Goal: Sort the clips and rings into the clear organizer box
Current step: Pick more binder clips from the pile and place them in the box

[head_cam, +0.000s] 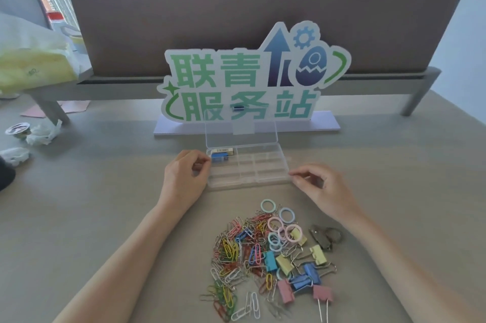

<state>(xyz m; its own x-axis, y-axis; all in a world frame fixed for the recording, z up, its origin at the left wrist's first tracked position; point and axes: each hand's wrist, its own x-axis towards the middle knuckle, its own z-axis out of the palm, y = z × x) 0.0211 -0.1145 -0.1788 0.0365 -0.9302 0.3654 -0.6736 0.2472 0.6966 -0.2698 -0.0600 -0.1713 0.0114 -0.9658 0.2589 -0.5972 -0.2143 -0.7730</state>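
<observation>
Clear organizer box (263, 165) | lid up | mostly empty compartments

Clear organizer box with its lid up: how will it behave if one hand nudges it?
The clear organizer box looks like thin plastic and is nearly empty, so it is probably light and slides easily on the smooth desk. Its raised lid may shift the balance backward, so a push could tip or swing it. The left hand and right hand at its sides would likely steady it.
</observation>
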